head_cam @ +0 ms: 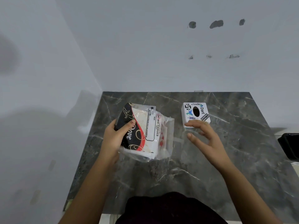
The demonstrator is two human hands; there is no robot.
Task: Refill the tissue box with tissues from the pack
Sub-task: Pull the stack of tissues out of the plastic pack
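A plastic tissue pack (148, 130), printed black, red and white, lies on the dark marble table (178, 172) left of centre. My left hand (115, 136) grips its left edge, thumb on top. A small white tissue box (195, 113) with stickers and a dark oval slot stands to the right of the pack. My right hand (203, 136) hovers just in front of the box with fingers spread, holding nothing; its fingertips overlap the box's near edge.
The table stands in a corner, with pale walls behind it and to its left. A black object (289, 145) sits at the right edge of view. Dark clothing (169, 209) shows at the bottom.
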